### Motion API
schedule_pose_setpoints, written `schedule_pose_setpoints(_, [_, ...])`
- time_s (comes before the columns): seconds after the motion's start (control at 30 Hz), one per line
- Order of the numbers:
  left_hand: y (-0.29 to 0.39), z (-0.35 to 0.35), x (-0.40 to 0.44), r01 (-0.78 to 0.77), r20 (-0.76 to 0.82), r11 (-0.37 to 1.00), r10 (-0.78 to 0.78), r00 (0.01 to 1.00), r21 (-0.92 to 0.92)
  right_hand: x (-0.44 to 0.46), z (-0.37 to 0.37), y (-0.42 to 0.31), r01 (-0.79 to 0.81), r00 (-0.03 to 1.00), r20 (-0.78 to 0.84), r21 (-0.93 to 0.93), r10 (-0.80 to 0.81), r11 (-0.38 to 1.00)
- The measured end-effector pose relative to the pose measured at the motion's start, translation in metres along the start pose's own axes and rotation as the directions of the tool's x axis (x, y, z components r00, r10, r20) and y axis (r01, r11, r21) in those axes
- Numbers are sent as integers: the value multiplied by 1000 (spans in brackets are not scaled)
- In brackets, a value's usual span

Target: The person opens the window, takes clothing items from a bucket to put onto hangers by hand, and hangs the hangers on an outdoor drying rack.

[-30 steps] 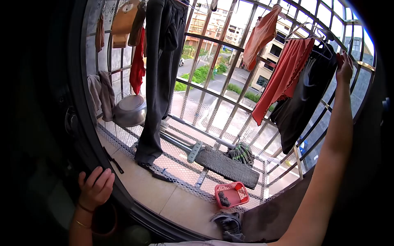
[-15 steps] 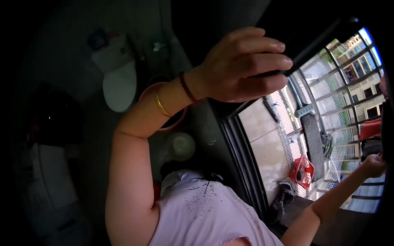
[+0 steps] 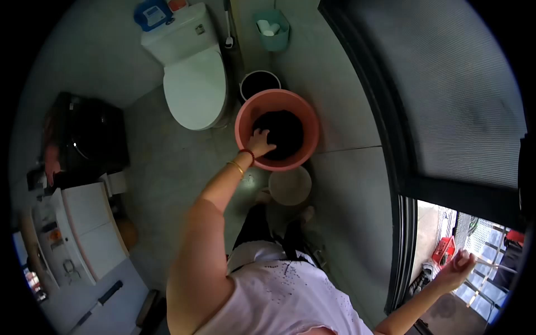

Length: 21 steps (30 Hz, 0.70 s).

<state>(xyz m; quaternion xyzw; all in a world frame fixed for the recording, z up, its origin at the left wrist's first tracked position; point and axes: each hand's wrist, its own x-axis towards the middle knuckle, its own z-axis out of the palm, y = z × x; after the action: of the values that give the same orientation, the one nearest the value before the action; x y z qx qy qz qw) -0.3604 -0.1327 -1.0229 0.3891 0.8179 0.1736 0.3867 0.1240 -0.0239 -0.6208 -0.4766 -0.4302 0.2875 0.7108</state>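
Observation:
My left hand (image 3: 261, 143), with a dark red bead bracelet and a gold bangle at the wrist, reaches into a pink plastic basin (image 3: 243, 129). Its fingers are spread at the edge of a dark heap (image 3: 287, 131) that looks like cloth; whether they touch it I cannot tell. Out to the right, beyond the doorway, my right hand (image 3: 459, 272) is closed around a thin pale rod (image 3: 494, 264). Dark and red fabric (image 3: 509, 251) hangs close to the rod's far end.
Behind the basin stand a white-rimmed bucket (image 3: 261, 72) and a toilet (image 3: 195, 89). A pale round tub (image 3: 290, 187) sits by my feet. The screen door (image 3: 463, 95) and its dark frame (image 3: 403, 251) are at right; a red basket (image 3: 444, 251) lies outside. A white cabinet (image 3: 95, 223) stands left.
My view has swung into the bathroom. My left hand has moved from in front of the door down into the basin. My right hand stays outside, now lower in view.

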Motion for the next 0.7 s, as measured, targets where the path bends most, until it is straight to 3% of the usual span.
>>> schedule_pose_setpoints(0.03, [-16,25,16,-14,1,1000,14,1000,27,-13,-3,-5,56,995,93,-122,-45,991])
schedule_pose_setpoints(0.1, [-21,48,37,85,99,996,-85,991,0,-8,-37,-12,-64,932,359,23,51,998])
schedule_pose_setpoints(0.17, [-17,63,56,148,155,987,-136,979,-66,-35,-22,-21,108,992,71,-119,-100,987])
schedule_pose_setpoints(0.2, [-18,72,64,184,187,978,-163,969,-96,-43,-19,-27,115,993,-2,-189,-118,975])
schedule_pose_setpoints(0.3, [-24,103,98,224,240,963,-185,953,-147,-25,-75,-40,227,973,81,-194,-215,954])
schedule_pose_setpoints(0.4, [-36,137,133,173,243,968,-126,962,-182,-68,-7,-41,306,949,8,-287,-317,908])
schedule_pose_setpoints(0.5, [-47,177,163,172,229,957,-118,966,-233,-92,13,-35,353,929,32,-374,-369,857])
schedule_pose_setpoints(0.53, [-46,181,166,194,286,951,-121,951,-242,-95,17,-30,385,900,-27,-421,-435,822])
schedule_pose_setpoints(0.63, [-45,190,166,231,410,951,-130,903,-207,-103,14,-23,352,924,-19,-349,-382,868])
schedule_pose_setpoints(0.7, [-46,199,161,215,449,971,-145,882,-108,-104,-3,-30,334,934,228,-279,-276,900])
